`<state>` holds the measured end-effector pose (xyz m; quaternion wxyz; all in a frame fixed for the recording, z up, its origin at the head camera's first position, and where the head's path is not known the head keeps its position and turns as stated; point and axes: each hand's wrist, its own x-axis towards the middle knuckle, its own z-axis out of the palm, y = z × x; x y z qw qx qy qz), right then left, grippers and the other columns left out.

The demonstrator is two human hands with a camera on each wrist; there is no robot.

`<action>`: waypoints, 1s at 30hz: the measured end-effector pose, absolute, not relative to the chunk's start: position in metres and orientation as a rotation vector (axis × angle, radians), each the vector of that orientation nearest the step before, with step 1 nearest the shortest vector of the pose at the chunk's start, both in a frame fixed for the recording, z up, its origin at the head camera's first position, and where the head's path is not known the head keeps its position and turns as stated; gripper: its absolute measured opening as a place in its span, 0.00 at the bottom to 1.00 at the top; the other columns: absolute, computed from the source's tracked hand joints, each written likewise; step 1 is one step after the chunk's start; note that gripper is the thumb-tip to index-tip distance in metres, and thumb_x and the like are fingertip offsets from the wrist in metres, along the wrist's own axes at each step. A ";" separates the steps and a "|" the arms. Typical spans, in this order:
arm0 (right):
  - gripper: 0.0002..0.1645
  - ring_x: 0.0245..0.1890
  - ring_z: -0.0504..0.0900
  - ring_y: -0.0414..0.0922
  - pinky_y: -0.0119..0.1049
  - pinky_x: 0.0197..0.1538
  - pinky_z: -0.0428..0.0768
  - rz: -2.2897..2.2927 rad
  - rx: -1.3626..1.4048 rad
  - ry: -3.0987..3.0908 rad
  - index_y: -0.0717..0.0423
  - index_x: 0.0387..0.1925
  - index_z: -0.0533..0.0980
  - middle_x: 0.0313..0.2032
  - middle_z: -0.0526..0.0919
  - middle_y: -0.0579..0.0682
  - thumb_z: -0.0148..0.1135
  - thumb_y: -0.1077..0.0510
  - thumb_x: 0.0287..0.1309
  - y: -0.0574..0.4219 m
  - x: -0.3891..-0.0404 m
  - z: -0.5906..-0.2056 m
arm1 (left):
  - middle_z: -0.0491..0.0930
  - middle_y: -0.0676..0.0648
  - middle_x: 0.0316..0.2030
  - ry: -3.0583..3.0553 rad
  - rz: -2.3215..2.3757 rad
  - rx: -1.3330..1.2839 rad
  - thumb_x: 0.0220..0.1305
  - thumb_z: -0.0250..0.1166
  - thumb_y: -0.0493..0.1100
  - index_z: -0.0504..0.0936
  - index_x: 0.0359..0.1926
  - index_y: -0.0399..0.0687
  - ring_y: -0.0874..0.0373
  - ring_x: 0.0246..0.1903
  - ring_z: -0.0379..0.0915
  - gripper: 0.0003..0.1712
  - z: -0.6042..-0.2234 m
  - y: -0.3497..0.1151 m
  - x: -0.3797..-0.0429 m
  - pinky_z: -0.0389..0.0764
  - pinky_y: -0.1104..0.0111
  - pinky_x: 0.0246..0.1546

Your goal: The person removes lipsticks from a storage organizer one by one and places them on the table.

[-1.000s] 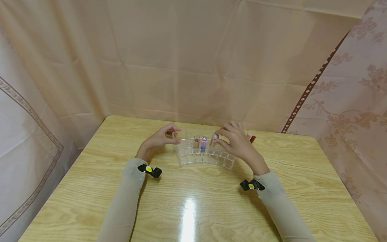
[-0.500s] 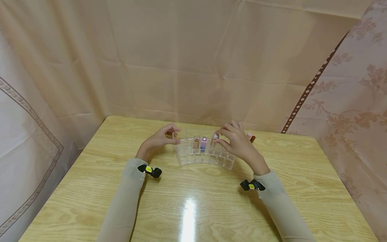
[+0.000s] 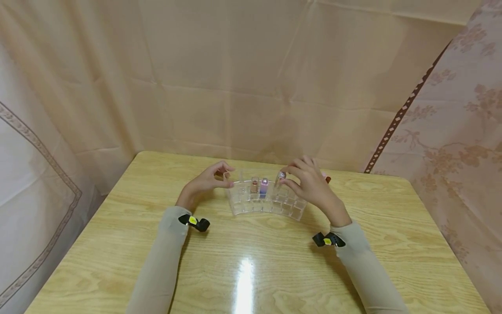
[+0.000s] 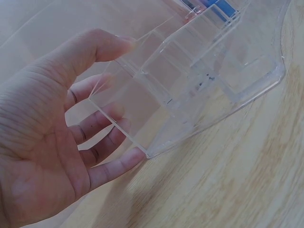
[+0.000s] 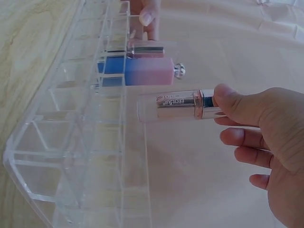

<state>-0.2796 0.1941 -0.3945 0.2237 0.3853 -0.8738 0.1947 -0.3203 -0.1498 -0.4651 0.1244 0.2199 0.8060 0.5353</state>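
Note:
A clear lipstick organizer (image 3: 266,205) with stepped, curved rows of compartments stands on the table. My left hand (image 3: 205,179) holds its left end, thumb (image 4: 111,46) at the upper edge and the other fingers along the side wall. Between thumb and fingertips, my right hand (image 3: 311,185) pinches the silvery end of a clear lipstick tube (image 5: 178,104). This tube's far end is just off the back row's openings in the right wrist view. To its left, a blue-and-pink lipstick (image 5: 147,71) with a silver knob and another lipstick (image 3: 255,185) stand in back-row compartments.
Behind the right hand, a dark red and pink object (image 3: 327,179) shows only in part. The wooden table (image 3: 219,266) ends at a beige curtain (image 3: 251,109) at the back, with patterned cloth (image 3: 466,131) on the right.
My right hand has moved slightly up and to the right with the lipstick tube. The left hand and the organizer have stayed in place.

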 end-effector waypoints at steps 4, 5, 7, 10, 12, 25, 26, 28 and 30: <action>0.14 0.44 0.73 0.52 0.52 0.51 0.66 0.543 1.039 -2.413 0.55 0.42 0.86 0.40 0.85 0.52 0.75 0.53 0.56 0.196 -0.279 -0.391 | 0.73 0.31 0.49 2.340 1.570 0.651 0.63 0.70 0.34 0.72 0.61 0.32 0.51 0.46 0.70 0.27 -0.466 -0.150 -0.320 0.69 0.60 0.53; 0.14 0.45 0.73 0.52 0.52 0.51 0.66 0.544 1.033 -2.414 0.55 0.41 0.86 0.40 0.85 0.52 0.75 0.53 0.56 0.197 -0.279 -0.390 | 0.73 0.31 0.49 2.338 1.572 0.650 0.63 0.70 0.34 0.72 0.61 0.32 0.51 0.46 0.70 0.27 -0.465 -0.150 -0.320 0.69 0.60 0.53; 0.14 0.45 0.73 0.52 0.51 0.50 0.66 0.550 1.028 -2.414 0.55 0.41 0.86 0.40 0.85 0.52 0.75 0.53 0.56 0.198 -0.279 -0.389 | 0.73 0.31 0.49 2.335 1.575 0.645 0.63 0.70 0.34 0.72 0.60 0.32 0.50 0.47 0.69 0.27 -0.465 -0.149 -0.319 0.69 0.60 0.53; 0.13 0.45 0.73 0.52 0.50 0.49 0.64 0.543 1.025 -2.411 0.56 0.40 0.85 0.40 0.85 0.52 0.75 0.53 0.56 0.200 -0.279 -0.387 | 0.73 0.32 0.49 2.338 1.574 0.634 0.63 0.70 0.34 0.72 0.60 0.33 0.50 0.47 0.69 0.27 -0.465 -0.150 -0.319 0.69 0.60 0.53; 0.14 0.44 0.72 0.52 0.50 0.49 0.63 0.536 1.025 -2.403 0.57 0.40 0.85 0.40 0.85 0.53 0.76 0.54 0.55 0.203 -0.279 -0.386 | 0.73 0.32 0.49 2.340 1.573 0.628 0.63 0.71 0.34 0.72 0.61 0.33 0.49 0.48 0.69 0.27 -0.466 -0.150 -0.320 0.68 0.60 0.53; 0.16 0.42 0.70 0.55 0.49 0.45 0.57 0.567 0.959 -2.329 0.63 0.38 0.85 0.38 0.83 0.57 0.79 0.58 0.49 0.231 -0.286 -0.369 | 0.73 0.31 0.49 2.345 1.580 0.643 0.63 0.71 0.35 0.73 0.60 0.33 0.49 0.47 0.69 0.26 -0.470 -0.148 -0.323 0.68 0.60 0.53; 0.16 0.42 0.70 0.55 0.49 0.46 0.57 0.572 0.948 -2.329 0.64 0.38 0.85 0.38 0.83 0.57 0.79 0.59 0.49 0.234 -0.287 -0.368 | 0.73 0.31 0.49 2.342 1.581 0.644 0.63 0.71 0.35 0.73 0.60 0.33 0.49 0.47 0.69 0.26 -0.470 -0.147 -0.323 0.68 0.60 0.53; 0.16 0.43 0.70 0.56 0.49 0.46 0.57 0.578 0.925 -2.326 0.64 0.38 0.85 0.39 0.83 0.59 0.79 0.60 0.48 0.242 -0.288 -0.367 | 0.73 0.31 0.48 2.337 1.584 0.645 0.63 0.71 0.35 0.73 0.60 0.33 0.50 0.46 0.69 0.26 -0.470 -0.146 -0.323 0.69 0.60 0.53; 0.17 0.44 0.70 0.57 0.50 0.47 0.58 0.586 0.913 -2.315 0.65 0.39 0.85 0.39 0.83 0.60 0.79 0.63 0.47 0.249 -0.290 -0.366 | 0.73 0.32 0.48 2.331 1.584 0.648 0.63 0.71 0.35 0.73 0.59 0.33 0.51 0.45 0.70 0.26 -0.469 -0.145 -0.323 0.69 0.60 0.52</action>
